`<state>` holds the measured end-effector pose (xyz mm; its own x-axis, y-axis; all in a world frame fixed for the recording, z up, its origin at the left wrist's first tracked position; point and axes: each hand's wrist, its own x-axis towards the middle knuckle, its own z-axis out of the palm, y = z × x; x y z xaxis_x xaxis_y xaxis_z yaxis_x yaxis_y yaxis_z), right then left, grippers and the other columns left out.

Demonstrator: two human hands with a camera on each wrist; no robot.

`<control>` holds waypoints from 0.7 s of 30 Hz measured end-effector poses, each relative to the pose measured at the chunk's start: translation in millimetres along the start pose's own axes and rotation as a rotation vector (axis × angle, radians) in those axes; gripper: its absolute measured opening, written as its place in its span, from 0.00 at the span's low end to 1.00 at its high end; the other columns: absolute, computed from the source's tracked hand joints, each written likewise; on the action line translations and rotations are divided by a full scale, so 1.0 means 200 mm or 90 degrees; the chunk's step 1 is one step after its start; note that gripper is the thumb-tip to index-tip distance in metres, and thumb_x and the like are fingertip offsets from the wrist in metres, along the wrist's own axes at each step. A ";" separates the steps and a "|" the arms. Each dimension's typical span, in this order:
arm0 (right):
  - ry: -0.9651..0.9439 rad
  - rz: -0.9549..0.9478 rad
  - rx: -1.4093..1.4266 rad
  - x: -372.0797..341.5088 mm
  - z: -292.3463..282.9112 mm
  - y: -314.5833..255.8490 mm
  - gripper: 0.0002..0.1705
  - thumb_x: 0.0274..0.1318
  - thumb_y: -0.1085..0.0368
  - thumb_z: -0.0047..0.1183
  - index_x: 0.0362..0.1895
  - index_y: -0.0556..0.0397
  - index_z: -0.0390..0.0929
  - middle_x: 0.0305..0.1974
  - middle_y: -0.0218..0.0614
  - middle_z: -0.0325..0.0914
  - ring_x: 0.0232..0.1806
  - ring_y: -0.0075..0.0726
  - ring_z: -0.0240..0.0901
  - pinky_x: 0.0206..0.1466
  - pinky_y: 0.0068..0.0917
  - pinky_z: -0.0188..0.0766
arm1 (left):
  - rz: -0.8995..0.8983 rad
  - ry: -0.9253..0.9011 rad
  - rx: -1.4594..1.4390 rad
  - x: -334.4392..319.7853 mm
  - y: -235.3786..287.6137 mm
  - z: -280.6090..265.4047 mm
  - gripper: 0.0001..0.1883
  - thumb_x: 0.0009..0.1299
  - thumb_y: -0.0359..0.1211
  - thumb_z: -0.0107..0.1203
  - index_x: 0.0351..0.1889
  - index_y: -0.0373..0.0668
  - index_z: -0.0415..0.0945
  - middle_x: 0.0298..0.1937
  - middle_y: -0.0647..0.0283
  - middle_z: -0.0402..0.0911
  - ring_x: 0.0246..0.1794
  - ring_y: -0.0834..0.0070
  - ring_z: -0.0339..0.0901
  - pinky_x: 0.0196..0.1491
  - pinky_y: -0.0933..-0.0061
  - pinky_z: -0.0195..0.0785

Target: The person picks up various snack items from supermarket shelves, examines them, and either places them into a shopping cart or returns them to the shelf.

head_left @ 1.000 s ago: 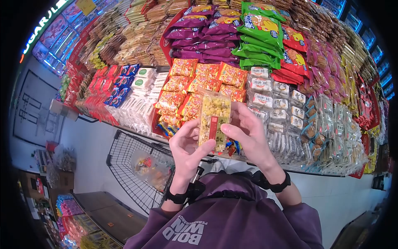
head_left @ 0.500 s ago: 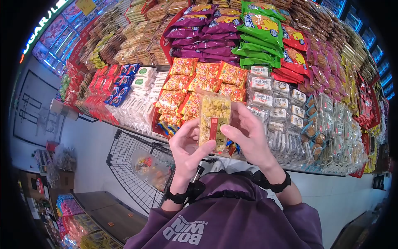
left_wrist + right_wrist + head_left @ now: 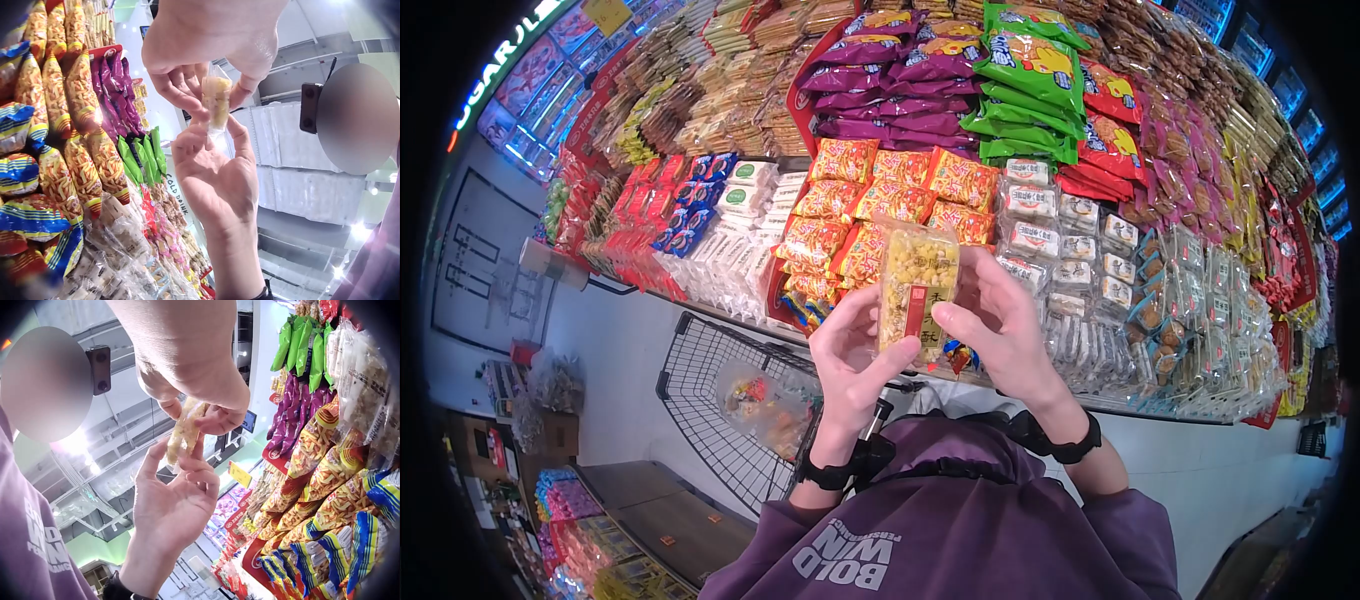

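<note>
In the head view, a clear-wrapped block of yellow puffed snack [image 3: 918,268] with a red and gold label is held upright in front of the chest. My left hand [image 3: 850,350] grips its left edge, thumb across the lower front. On the opposite edge, my right hand [image 3: 1000,325] pinches it with the thumb over the label. Both wrist views show the snack block [image 3: 216,103] edge-on between the fingers of the two hands. Behind it, in the head view, lie orange snack bags [image 3: 830,200] on the display.
A wire shopping cart [image 3: 690,375] holding a clear plastic bag [image 3: 750,390] stands at the lower left. The sloping display carries purple bags [image 3: 850,80], green bags [image 3: 1030,70] and white-labelled packets [image 3: 1030,205]. A dark counter [image 3: 670,510] lies behind the cart.
The snack block tilts slightly between the hands, its top shifting a little and its label catching the light differently. Both hands keep their hold in nearly the same place.
</note>
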<state>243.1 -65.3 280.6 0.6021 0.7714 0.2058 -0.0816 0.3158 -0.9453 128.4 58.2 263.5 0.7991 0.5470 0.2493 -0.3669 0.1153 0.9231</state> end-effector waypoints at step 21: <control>-0.087 -0.195 -0.162 0.01 0.02 0.03 0.16 0.42 0.88 0.49 0.29 0.53 0.78 0.46 0.36 0.81 0.52 0.38 0.77 0.51 0.31 0.71 | 0.144 0.019 0.095 0.03 -0.10 -0.07 0.19 0.53 0.08 0.52 0.39 0.35 0.82 0.57 0.49 0.76 0.61 0.59 0.73 0.64 0.60 0.66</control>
<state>241.7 -59.4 275.6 0.4556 0.7349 0.5023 0.2936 0.4087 -0.8642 134.4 70.4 241.7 0.6893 0.5695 0.4479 -0.4586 -0.1356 0.8782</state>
